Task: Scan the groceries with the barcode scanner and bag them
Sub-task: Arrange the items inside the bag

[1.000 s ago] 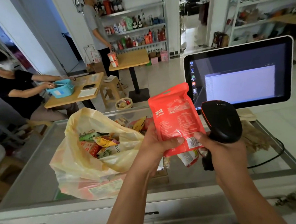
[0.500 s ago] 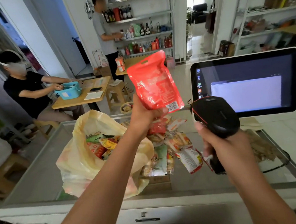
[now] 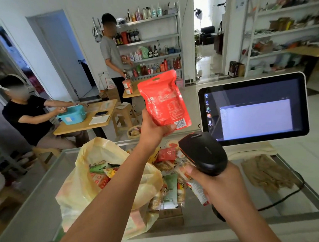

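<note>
Holding a red snack pouch [image 3: 163, 100] up in your left hand [image 3: 153, 129], you grip it by its lower edge, thumb across the front. The white barcode label [image 3: 180, 123] at its bottom corner is turned toward you. The pouch hangs in the air above and to the right of the yellow plastic bag [image 3: 81, 188], well clear of it.

Your right hand [image 3: 219, 188] is wrapped round the handle of a black barcode scanner [image 3: 203, 152], right of the bag and just below the pouch, its head tilted up and away from you. Scanner and pouch do not touch.

The bag stands open on the glass counter [image 3: 30, 211], with green, yellow and red packets showing in its mouth, and your left forearm crosses over its right side. Just right of the bag, a heap of loose snack packets [image 3: 170, 187] lies on the glass beneath the scanner.

Farther right of the bag, a touchscreen monitor [image 3: 254, 108] is lit, with a pale window open on it. A brown cloth [image 3: 266, 172] lies below the screen, and a black cable [image 3: 281, 201] curves across the counter.

Behind the bag to the left, a seated person [image 3: 25, 116] in a black shirt has both hands at a teal basket [image 3: 71, 116] on a wooden table [image 3: 85, 123]. Farther behind the bag, a standing person [image 3: 111, 55] in a grey shirt faces a metal shelf of bottles [image 3: 150, 40].
</note>
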Demonstrator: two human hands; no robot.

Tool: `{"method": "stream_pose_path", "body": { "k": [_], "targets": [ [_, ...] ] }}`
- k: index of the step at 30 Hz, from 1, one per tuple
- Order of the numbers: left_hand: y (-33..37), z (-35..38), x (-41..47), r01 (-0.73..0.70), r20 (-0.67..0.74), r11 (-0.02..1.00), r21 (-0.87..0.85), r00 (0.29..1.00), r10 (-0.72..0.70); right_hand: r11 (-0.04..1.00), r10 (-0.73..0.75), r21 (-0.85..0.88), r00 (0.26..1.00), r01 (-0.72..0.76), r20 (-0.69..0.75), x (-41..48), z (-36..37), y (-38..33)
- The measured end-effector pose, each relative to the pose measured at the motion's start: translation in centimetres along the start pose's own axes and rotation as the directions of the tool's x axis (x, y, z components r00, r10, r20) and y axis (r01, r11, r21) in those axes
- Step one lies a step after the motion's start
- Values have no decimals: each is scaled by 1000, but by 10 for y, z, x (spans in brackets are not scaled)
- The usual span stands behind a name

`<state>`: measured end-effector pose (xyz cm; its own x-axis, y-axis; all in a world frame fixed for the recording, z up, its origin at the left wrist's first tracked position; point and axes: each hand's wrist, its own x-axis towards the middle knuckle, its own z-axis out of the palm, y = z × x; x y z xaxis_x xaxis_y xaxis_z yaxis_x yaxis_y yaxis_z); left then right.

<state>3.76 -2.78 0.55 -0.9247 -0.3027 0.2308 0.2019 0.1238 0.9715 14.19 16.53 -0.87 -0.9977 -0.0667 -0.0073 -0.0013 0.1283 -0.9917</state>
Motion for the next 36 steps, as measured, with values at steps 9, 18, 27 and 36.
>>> {"method": "stream_pose_path", "body": {
  "k": [9,18,27,36],
  "targets": [
    [-5,1,6,23,-3,999,-30,1000,-23,1000,-9,-10,1000,9,-25,5,-4,6],
    [-8,0,9,11,1,1000,-12,1000,-11,1000,-3,-5,1000,3,-22,7,-7,10],
    [-30,-15,19,31,14,997,-75,999,-30,998,-33,60,999,31,22,9,-6,15],
    [-29,-118,-31,102,-129,941,-322,980,-150,999,-35,-21,969,41,245,27,45,36]
  ]
}}
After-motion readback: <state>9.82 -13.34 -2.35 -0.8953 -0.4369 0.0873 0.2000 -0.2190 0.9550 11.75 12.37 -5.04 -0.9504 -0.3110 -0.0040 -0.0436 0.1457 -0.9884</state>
